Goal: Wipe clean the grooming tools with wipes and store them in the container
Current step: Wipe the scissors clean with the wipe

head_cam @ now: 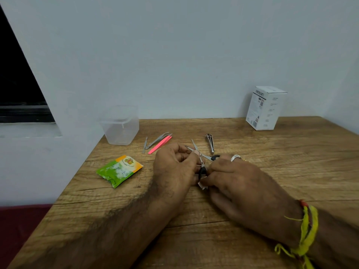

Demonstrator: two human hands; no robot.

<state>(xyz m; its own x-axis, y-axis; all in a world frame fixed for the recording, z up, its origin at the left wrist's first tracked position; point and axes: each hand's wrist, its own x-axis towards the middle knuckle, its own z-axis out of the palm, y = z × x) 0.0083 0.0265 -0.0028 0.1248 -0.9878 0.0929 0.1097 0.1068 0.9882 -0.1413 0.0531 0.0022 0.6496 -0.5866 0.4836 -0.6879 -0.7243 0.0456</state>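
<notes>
both hands met over the middle of the wooden table [252,152], working on a small pair of scissors [201,159] whose blades stood spread, tips pointing away toward the wall. the left hand [174,167] had its fingers curled closed around the scissors near the pivot and the dark handle, steadying them. the right hand [239,183] was pinched shut on a scrap of white wipe [202,185], pressed against the handle end, and it also looked to touch one handle loop (how much of the wipe sat under the fingers could not be told).

further back lay the tools not yet stored: a nail clipper [210,143] just beyond the scissors, a pink tweezer [159,145] touching a steel tweezer [157,140], and a small steel pick [144,145] beside them. the clear plastic container [120,129] stood at the table's far left corner and appeared to hold nothing. the green and orange wipes sachet [119,170] lay near the left edge. a white carton [265,108] stood at the far right, against the wall.

the step in hand seemed to be wiping the scissors. done well, it called for keeping the blades open so both inner faces were reachable, drawing the wipe from pivot to tip and never toward the edge, then folding to a fresh patch for the handles. the left hand's hold needed to stay behind the pivot, clear of the points
</notes>
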